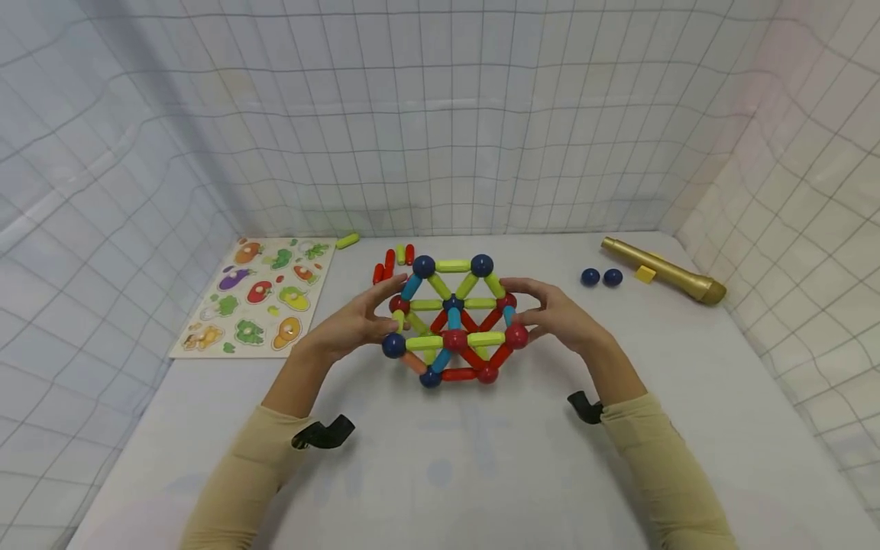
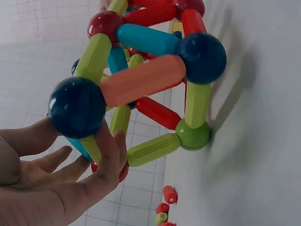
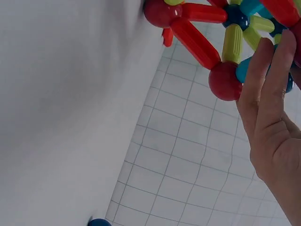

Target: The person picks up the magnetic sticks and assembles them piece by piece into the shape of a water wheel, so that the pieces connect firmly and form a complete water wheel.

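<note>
Both grips cradle the rod-and-ball frame (image 1: 452,325) at the middle of the tabletop (image 1: 481,458): my left hand (image 1: 351,325) curls round its left side, my right hand (image 1: 560,317) round its right. Smaller things: puzzle board (image 1: 257,298) far left, gold tube (image 1: 663,269) far right, two blue balls (image 1: 600,277) beside it.
</note>
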A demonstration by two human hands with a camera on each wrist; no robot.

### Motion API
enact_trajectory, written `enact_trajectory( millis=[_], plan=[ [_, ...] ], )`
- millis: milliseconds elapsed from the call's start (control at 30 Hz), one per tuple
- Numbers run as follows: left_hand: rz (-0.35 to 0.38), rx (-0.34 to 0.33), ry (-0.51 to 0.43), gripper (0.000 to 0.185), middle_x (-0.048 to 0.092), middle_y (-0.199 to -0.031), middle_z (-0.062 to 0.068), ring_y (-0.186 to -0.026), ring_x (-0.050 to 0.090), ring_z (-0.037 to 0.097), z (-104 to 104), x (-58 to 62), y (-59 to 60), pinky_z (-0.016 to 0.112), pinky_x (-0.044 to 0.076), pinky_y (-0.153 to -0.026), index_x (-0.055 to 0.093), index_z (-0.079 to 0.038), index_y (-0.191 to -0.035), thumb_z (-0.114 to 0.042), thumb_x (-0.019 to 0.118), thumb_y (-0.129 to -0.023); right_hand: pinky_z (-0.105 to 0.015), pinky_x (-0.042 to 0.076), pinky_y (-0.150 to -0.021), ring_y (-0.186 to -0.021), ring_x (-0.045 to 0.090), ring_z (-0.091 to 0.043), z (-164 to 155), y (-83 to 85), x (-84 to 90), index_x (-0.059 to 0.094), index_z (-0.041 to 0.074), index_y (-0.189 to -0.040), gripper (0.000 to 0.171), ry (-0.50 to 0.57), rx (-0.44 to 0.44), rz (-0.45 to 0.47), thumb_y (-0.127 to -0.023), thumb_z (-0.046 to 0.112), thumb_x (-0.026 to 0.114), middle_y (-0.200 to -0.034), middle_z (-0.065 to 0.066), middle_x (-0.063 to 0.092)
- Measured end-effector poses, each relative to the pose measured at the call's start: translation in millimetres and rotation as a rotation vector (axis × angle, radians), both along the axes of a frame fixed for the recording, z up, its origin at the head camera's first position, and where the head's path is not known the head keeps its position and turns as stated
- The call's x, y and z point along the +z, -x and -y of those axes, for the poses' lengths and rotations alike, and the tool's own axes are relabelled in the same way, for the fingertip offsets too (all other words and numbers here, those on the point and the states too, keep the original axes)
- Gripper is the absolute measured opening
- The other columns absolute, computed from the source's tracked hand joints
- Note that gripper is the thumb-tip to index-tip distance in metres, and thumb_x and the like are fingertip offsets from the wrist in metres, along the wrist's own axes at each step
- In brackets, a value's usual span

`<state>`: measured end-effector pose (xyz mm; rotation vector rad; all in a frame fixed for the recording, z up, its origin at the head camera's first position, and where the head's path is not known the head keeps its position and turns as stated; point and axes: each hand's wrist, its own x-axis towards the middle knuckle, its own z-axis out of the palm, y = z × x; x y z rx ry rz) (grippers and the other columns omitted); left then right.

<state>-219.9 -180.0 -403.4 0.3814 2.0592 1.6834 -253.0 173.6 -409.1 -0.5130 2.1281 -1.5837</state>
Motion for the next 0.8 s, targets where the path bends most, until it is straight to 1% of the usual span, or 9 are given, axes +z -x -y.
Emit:
enact_trajectory(
  millis=[67, 100, 167, 233, 300, 367, 467, 600, 800],
  plan=[
    [-0.026, 0.021, 0.017, 0.070, 0.009, -0.163, 0.004, -0.134, 0.041, 0.043, -2, -3.2, -3.9, 0.045, 0.051, -0.097, 0.022, -0.032, -0.155, -0.012, 0.056, -0.097, -0.039, 0.060, -0.076, -0.097, 0.066, -0.031, 0, -6.1, -2.1, 0.038, 0.016, -0.148, 0.063, -0.002, 0.007, -0.030, -0.090, 0.006, 0.060, -0.151, -0.013, 0.036],
    [-0.034, 0.029, 0.031, 0.068, 0.010, -0.163, 0.003, -0.136, 0.040, 0.041, -3, -4.7, -5.7, 0.048, 0.050, -0.099, 0.023, -0.034, -0.154, -0.015, 0.055, -0.098, -0.039, 0.060, -0.076, -0.089, 0.068, -0.028, 0, -9.2, -3.5, 0.037, 0.018, -0.149, 0.064, -0.004, 0.008, -0.037, -0.091, 0.006, 0.060, -0.146, -0.015, 0.041],
    [-0.049, 0.046, 0.062, 0.063, 0.016, -0.162, 0.005, -0.134, 0.043, 0.039, -5, -7.6, -10.4, 0.052, 0.047, -0.101, 0.023, -0.037, -0.154, -0.022, 0.052, -0.100, -0.038, 0.060, -0.076, -0.081, 0.069, -0.024, 0, -15.7, -6.0, 0.035, 0.019, -0.150, 0.065, -0.014, 0.013, -0.062, -0.091, 0.007, 0.061, -0.140, -0.018, 0.047],
    [-0.084, 0.060, 0.094, 0.061, 0.018, -0.161, 0.006, -0.130, 0.049, 0.038, -8, -11.3, -14.2, 0.055, 0.045, -0.102, 0.021, -0.040, -0.154, -0.026, 0.049, -0.102, -0.037, 0.060, -0.076, -0.081, 0.069, -0.022, -1, -21.1, -8.2, 0.034, 0.021, -0.150, 0.065, -0.026, 0.010, -0.084, -0.092, 0.008, 0.061, -0.135, -0.020, 0.051],
    [-0.142, 0.083, 0.131, 0.060, 0.020, -0.161, 0.006, -0.125, 0.053, 0.037, -11, -14.9, -17.4, 0.054, 0.045, -0.103, 0.019, -0.039, -0.154, -0.028, 0.048, -0.103, -0.038, 0.059, -0.077, -0.085, 0.069, -0.023, -1, -25.3, -10.1, 0.034, 0.024, -0.149, 0.064, -0.042, 0.005, -0.100, -0.093, 0.008, 0.060, -0.133, -0.020, 0.052],
    [-0.217, 0.112, 0.171, 0.060, 0.023, -0.161, 0.006, -0.120, 0.057, 0.036, -16, -19.1, -18.7, 0.053, 0.046, -0.102, 0.019, -0.036, -0.155, -0.026, 0.047, -0.103, -0.038, 0.059, -0.078, -0.089, 0.069, -0.024, -1, -28.4, -11.8, 0.035, 0.027, -0.149, 0.065, -0.057, -0.001, -0.114, -0.093, 0.009, 0.060, -0.139, -0.017, 0.048],
    [-0.307, 0.153, 0.225, 0.060, 0.036, -0.152, 0.010, -0.111, 0.061, 0.034, -22, -22.9, -19.4, 0.045, 0.049, -0.097, 0.019, -0.030, -0.156, -0.022, 0.046, -0.103, -0.039, 0.059, -0.080, -0.093, 0.069, -0.023, -1, -32.1, -12.6, 0.035, 0.030, -0.149, 0.066, -0.085, 0.002, -0.132, -0.093, 0.009, 0.060, -0.147, -0.010, 0.041],
    [-0.382, 0.184, 0.278, 0.060, 0.049, -0.134, 0.015, -0.103, 0.062, 0.032, -27, -23.1, -20.3, 0.039, 0.051, -0.089, 0.020, -0.028, -0.156, -0.021, 0.047, -0.103, -0.038, 0.058, -0.080, -0.093, 0.068, -0.023, -1, -34.2, -12.7, 0.034, 0.028, -0.149, 0.066, -0.095, 0.017, -0.158, -0.092, 0.009, 0.061, -0.150, -0.010, 0.037],
    [-0.456, 0.182, 0.354, 0.058, 0.055, -0.127, 0.014, -0.095, 0.063, 0.025, -26, -20.1, -18.1, 0.040, 0.053, -0.088, 0.025, -0.023, -0.155, -0.024, 0.049, -0.102, -0.036, 0.059, -0.075, -0.093, 0.066, -0.023, 1, -31.5, -12.7, 0.034, 0.025, -0.149, 0.066, -0.105, -0.008, -0.174, -0.091, 0.009, 0.063, -0.152, -0.011, 0.034]
  ],
)
